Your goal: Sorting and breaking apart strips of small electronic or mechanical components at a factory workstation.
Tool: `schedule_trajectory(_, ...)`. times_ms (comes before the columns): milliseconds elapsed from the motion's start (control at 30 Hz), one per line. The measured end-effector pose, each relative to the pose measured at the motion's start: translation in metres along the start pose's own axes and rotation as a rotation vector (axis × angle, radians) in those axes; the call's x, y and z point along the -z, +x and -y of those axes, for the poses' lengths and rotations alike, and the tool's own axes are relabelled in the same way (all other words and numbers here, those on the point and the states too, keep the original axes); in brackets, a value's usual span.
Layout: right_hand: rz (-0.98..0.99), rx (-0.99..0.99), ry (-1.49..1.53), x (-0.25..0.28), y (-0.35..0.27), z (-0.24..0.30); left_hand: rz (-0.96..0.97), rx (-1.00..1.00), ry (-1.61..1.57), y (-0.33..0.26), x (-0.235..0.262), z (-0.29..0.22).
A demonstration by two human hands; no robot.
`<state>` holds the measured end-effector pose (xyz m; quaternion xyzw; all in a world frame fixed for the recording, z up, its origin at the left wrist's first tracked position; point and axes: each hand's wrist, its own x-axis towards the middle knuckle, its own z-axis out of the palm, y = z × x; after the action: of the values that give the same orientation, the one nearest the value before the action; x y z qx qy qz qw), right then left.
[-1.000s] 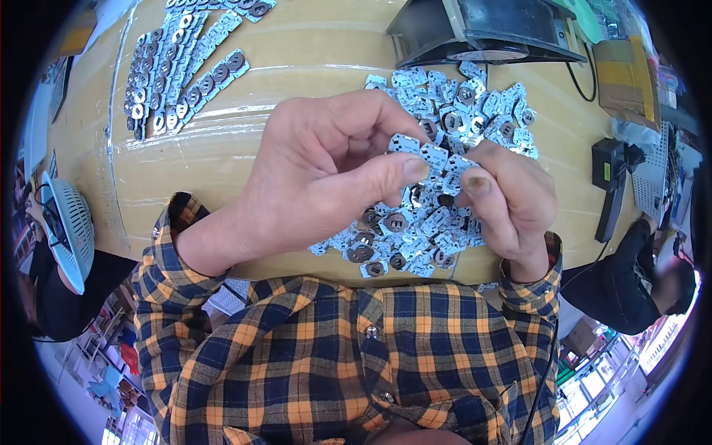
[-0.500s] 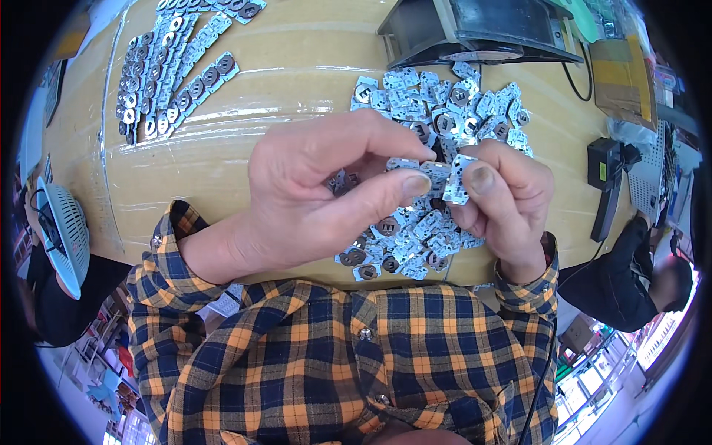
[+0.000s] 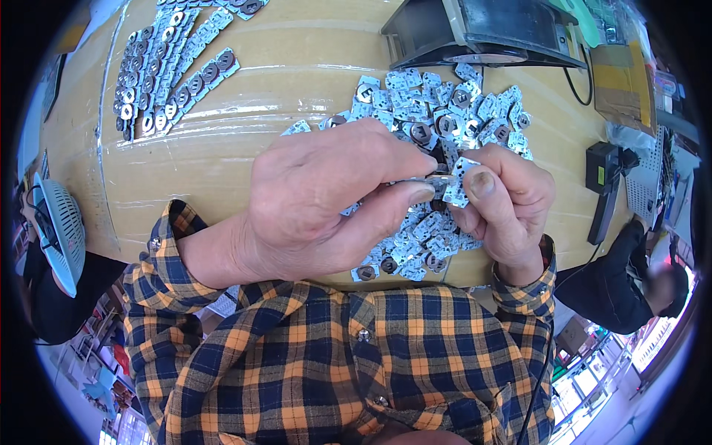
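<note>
My left hand (image 3: 334, 196) is closed, thumb and forefinger pinching the end of a strip of small circuit boards (image 3: 439, 182), seen nearly edge-on. Between the thumb and curled fingers of my right hand (image 3: 512, 196) is a small pale circuit board (image 3: 458, 184) with dark parts on it. The two fingertip groups are close together, and the boards meet or overlap there. Past my left knuckles shows a board piece (image 3: 297, 127) with a round part beside it; whether it belongs to the held strip is hidden. Beneath both hands lies a loose pile of similar boards (image 3: 408, 96).
Board strips with round coin-cell holders (image 3: 196, 85) lie at the far left of the table (image 3: 282, 59). A black fan-like device (image 3: 497, 33) stands at the back. To the right are a cardboard box (image 3: 623, 81) and a black device (image 3: 602, 167). People sit at both sides.
My left hand has turned, so the strip now shows edge-on and a board piece appears past the knuckles. My right hand has barely moved and keeps its board.
</note>
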<state>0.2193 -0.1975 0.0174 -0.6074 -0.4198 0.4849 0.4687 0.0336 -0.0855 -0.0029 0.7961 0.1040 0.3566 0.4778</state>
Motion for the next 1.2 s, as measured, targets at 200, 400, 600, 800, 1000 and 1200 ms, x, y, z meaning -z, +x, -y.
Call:
schedule_trajectory(200, 0.075, 0.038, 0.032, 0.004, 0.002, -0.004, -0.007, 0.010, 0.039, -0.003, 0.000, 0.001)
schedule_trajectory(400, 0.049, 0.029, 0.043, 0.000, 0.001, -0.005, 0.003, 0.021, 0.015, 0.001, 0.002, 0.001)
schedule_trajectory(600, -0.022, 0.004, 0.034, 0.002, 0.002, -0.004, 0.071, -0.090, -0.051, 0.002, 0.002, 0.007)
schedule_trajectory(800, 0.128, 0.478, -0.391, 0.012, 0.015, -0.009, -0.030, 0.141, -0.108, 0.002, 0.002, 0.003)
schedule_trajectory(1000, -0.032, 0.394, -0.338, 0.011, 0.008, -0.006, 0.184, 0.324, -0.148, 0.002, 0.006, -0.002)
schedule_trajectory(1200, 0.062, 0.427, -0.319, 0.005, 0.010, -0.007, 0.032, 0.546, -0.574, -0.003, -0.004, -0.005)
